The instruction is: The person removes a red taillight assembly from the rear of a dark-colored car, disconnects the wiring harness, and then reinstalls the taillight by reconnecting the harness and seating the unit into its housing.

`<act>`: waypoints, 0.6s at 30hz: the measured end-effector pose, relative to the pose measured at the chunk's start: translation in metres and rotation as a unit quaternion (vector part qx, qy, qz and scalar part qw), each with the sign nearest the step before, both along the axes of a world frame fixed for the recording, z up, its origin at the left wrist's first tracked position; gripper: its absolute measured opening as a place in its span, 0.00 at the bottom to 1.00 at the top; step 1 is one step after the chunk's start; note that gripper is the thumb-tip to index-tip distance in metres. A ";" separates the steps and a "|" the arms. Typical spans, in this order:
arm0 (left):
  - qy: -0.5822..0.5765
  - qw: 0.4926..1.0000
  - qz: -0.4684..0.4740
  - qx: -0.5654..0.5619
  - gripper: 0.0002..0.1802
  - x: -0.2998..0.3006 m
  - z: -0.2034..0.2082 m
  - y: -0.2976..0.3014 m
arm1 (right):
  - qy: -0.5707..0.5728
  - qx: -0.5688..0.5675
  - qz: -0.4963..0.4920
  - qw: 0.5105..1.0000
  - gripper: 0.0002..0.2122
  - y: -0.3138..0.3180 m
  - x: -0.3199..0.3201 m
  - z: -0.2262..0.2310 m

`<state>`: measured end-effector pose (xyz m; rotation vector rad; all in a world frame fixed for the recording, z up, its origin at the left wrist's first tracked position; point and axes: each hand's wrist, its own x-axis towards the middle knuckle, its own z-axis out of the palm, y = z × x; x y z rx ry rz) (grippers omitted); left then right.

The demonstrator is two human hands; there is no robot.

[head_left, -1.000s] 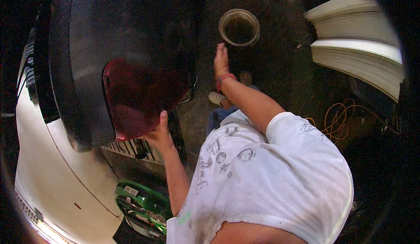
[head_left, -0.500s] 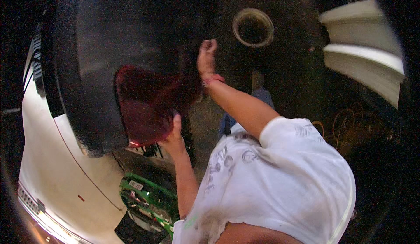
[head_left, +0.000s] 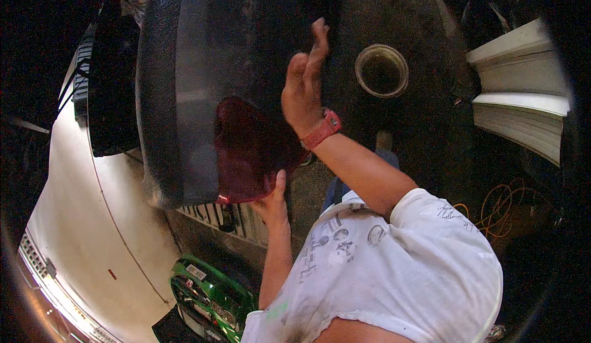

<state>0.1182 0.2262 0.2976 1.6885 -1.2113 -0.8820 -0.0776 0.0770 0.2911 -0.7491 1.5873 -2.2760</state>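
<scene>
A large black textured panel point(head_left: 203, 47) with rounded edges fills the upper left. A glossy dark red piece point(head_left: 246, 152), resembling a tail-light lens, is at its lower corner. At the lower edge of the red piece is my left hand point(head_left: 273, 203), thumb up along its side; the other fingers are hidden underneath, so the grip is not clear. My right hand point(head_left: 306, 87), a red watch point(head_left: 323, 129) on its wrist, is raised over the right side of the black panel. Its fingers are stretched out and hold nothing; whether they touch the panel I cannot tell.
A round pale-rimmed container point(head_left: 381, 71) stands on the dark floor to the right. White ridged panels point(head_left: 520, 78) are at the far right, above a coiled orange cord point(head_left: 502, 204). A green car point(head_left: 212, 297) is at the lower left, beside a white surface point(head_left: 123, 238).
My right hand has risen, and its fingers, earlier bent, are now stretched. The left stays at the red piece's lower edge. The view has shifted, so the panel appears farther right.
</scene>
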 end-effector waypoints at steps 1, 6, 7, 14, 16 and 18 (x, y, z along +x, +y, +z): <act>0.000 1.000 0.004 0.007 0.61 0.001 0.001 0.000 | 0.011 -0.016 0.000 1.000 0.36 -0.002 -0.003 0.000; 0.018 1.000 -0.012 0.004 0.63 0.019 -0.013 -0.012 | 0.058 -0.003 0.048 0.997 0.36 -0.025 0.030 0.014; 0.026 0.999 -0.019 0.008 0.64 0.025 -0.016 -0.013 | 0.046 -0.021 0.068 0.996 0.35 -0.027 0.035 0.012; -0.087 0.995 -0.052 -0.019 0.73 0.053 -0.026 -0.020 | -0.141 0.087 -0.042 0.985 0.29 -0.026 -0.031 -0.077; -0.047 0.997 -0.052 -0.041 0.75 0.051 -0.026 -0.022 | -0.180 0.165 -0.055 0.968 0.29 -0.018 -0.044 -0.109; -0.016 0.997 -0.041 -0.060 0.74 0.049 -0.025 -0.023 | -0.264 0.239 -0.058 0.933 0.29 -0.004 -0.040 -0.139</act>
